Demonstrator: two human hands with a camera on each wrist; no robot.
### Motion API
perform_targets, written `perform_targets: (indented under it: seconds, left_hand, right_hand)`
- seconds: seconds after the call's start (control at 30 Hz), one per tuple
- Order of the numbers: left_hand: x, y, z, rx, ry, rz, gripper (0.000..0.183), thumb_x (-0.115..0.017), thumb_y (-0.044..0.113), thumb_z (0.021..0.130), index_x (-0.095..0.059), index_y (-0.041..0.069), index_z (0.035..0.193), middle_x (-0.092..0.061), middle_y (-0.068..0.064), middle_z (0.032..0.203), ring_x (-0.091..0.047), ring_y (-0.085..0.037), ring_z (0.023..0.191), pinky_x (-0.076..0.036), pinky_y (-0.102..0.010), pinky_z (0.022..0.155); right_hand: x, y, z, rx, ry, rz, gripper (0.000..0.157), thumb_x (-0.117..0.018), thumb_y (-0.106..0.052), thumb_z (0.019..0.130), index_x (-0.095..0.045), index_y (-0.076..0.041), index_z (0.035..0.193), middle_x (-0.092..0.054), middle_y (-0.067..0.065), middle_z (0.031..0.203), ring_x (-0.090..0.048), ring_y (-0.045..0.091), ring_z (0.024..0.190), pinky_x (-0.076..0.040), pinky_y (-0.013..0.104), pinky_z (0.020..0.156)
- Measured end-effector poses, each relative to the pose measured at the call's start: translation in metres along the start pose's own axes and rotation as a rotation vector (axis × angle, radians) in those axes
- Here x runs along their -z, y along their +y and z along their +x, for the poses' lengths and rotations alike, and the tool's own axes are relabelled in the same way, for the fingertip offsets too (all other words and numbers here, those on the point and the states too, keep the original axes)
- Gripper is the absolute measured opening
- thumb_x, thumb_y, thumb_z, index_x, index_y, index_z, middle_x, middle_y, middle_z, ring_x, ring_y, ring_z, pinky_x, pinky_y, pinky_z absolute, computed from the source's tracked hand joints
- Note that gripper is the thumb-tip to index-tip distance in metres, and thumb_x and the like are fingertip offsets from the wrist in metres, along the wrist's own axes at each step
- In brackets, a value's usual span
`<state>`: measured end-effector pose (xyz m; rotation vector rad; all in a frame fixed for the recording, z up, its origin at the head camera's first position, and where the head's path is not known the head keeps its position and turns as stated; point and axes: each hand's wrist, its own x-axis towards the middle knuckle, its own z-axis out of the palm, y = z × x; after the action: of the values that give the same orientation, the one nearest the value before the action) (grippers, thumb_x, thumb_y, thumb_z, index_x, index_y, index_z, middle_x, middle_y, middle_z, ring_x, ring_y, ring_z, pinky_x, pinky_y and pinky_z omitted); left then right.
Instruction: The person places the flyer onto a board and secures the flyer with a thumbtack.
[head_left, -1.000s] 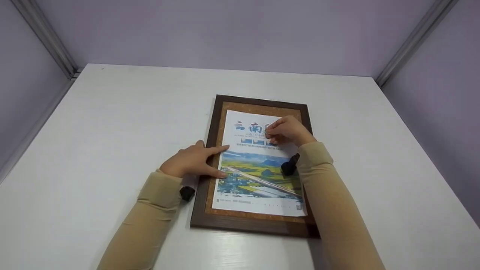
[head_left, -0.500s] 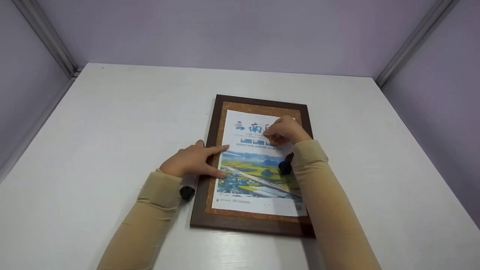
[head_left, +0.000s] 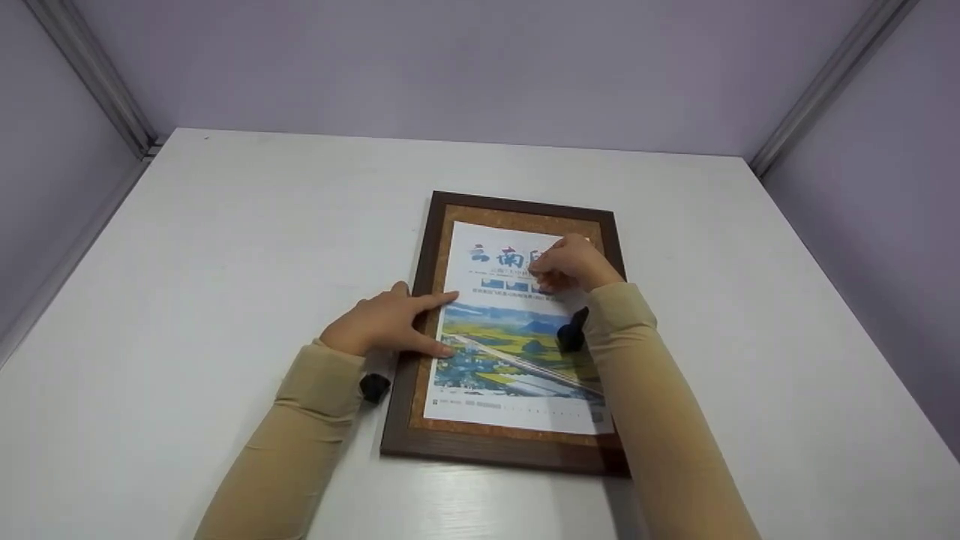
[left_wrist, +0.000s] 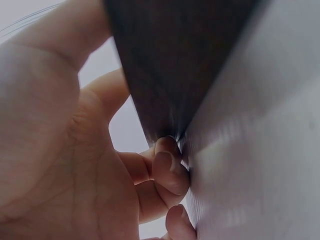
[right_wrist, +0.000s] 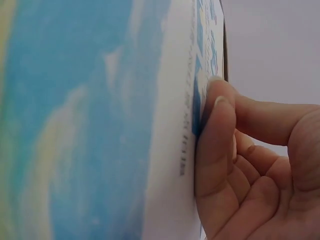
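A poster [head_left: 517, 360] with blue lettering and a painted landscape lies on a corkboard [head_left: 525, 216] in a dark brown frame [head_left: 510, 454]. My left hand [head_left: 384, 321] rests across the frame's left side, with thumb and index finger stretched onto the poster's edge. In the left wrist view, its other fingers [left_wrist: 170, 172] curl beside the frame's outer side, close to the table. My right hand [head_left: 579, 262] bends over the poster's upper right. Thumb and index fingertips meet right at the paper in the right wrist view, other fingers [right_wrist: 250, 170] folded; nothing shows between the tips.
The framed board lies on a white table [head_left: 262, 225], a little right of its middle. Pale purple panels [head_left: 465, 67] stand behind and at both sides, with metal posts [head_left: 94, 75] in the corners. A small black device [head_left: 375, 388] sits at each wrist.
My right wrist and forearm have shifted slightly left, while the fingertips stay at the same spot on the poster. The left hand, poster and frame have not moved.
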<state>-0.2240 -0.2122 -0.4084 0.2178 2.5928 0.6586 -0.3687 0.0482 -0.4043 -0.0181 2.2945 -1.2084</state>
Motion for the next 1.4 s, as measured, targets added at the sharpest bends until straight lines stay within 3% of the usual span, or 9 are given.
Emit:
perform_targets:
  seconds: [0.17,0.5,0.67,0.9,1.13,1.33,1.4]
  left_hand:
    - [0.000,0.000,0.001,-0.001,-0.004,0.001,0.091,-0.072,0.064,0.079,-0.027,0.042,0.155,-0.017,-0.032,0.159,-0.040,-0.053,0.135,-0.036,-0.068,0.105]
    - [0.000,0.002,0.002,-0.001,0.001,0.004,0.091,-0.073,0.064,0.079,-0.028,0.042,0.155,-0.029,-0.030,0.152,-0.051,-0.046,0.123,-0.042,-0.064,0.099]
    - [-0.001,0.002,0.002,0.004,0.000,0.000,0.091,-0.073,0.064,0.079,-0.028,0.042,0.155,-0.025,-0.031,0.155,-0.047,-0.049,0.129,-0.040,-0.066,0.101]
    - [-0.002,0.002,0.002,-0.001,0.001,-0.019,0.091,-0.073,0.064,0.079,-0.029,0.042,0.155,-0.022,-0.031,0.157,-0.045,-0.050,0.131,-0.039,-0.066,0.103]
    - [-0.001,-0.001,0.001,-0.005,-0.011,-0.012,0.091,-0.071,0.067,0.079,-0.027,0.043,0.155,-0.026,-0.030,0.154,-0.051,-0.046,0.123,-0.041,-0.064,0.100]
    - [0.003,-0.012,0.005,-0.041,0.022,-0.143,0.090,-0.069,0.064,0.082,-0.027,0.038,0.157,-0.029,-0.026,0.156,-0.043,-0.042,0.136,-0.036,-0.061,0.108]
    - [0.004,-0.015,0.006,-0.045,0.055,-0.186,0.088,-0.068,0.062,0.085,-0.027,0.035,0.157,-0.040,-0.023,0.149,-0.047,-0.037,0.130,-0.040,-0.056,0.105]
  right_hand:
    - [0.000,-0.001,-0.002,0.016,0.009,-0.017,0.013,-0.067,-0.009,0.093,-0.068,0.003,0.097,-0.063,0.001,0.064,-0.061,0.010,0.055,-0.053,0.024,0.057]
    - [-0.001,0.002,0.001,-0.008,0.059,-0.093,0.013,-0.070,-0.012,0.091,-0.066,-0.002,0.085,-0.061,0.001,0.063,-0.059,0.012,0.054,-0.050,0.025,0.053]
    - [0.003,0.009,0.002,-0.039,0.047,-0.064,0.021,-0.072,-0.020,0.091,-0.060,-0.003,0.097,-0.062,0.002,0.069,-0.060,0.011,0.057,-0.051,0.023,0.056]
    - [0.011,0.022,0.001,-0.008,-0.024,0.107,0.034,-0.064,-0.037,0.097,-0.057,-0.005,0.103,-0.064,0.000,0.072,-0.064,0.009,0.059,-0.055,0.022,0.061]
    - [0.011,0.030,-0.003,0.030,0.009,0.339,0.032,-0.061,-0.029,0.099,-0.057,-0.001,0.114,-0.065,0.004,0.081,-0.068,0.012,0.068,-0.057,0.022,0.068]
    - [0.016,0.031,-0.007,0.037,0.042,0.452,0.033,-0.061,-0.027,0.099,-0.054,-0.001,0.119,-0.063,0.009,0.092,-0.070,0.015,0.074,-0.058,0.024,0.073]
    - [0.020,0.032,-0.010,0.046,0.060,0.451,0.037,-0.062,-0.028,0.099,-0.053,-0.001,0.123,-0.062,0.010,0.099,-0.070,0.016,0.079,-0.058,0.025,0.077]
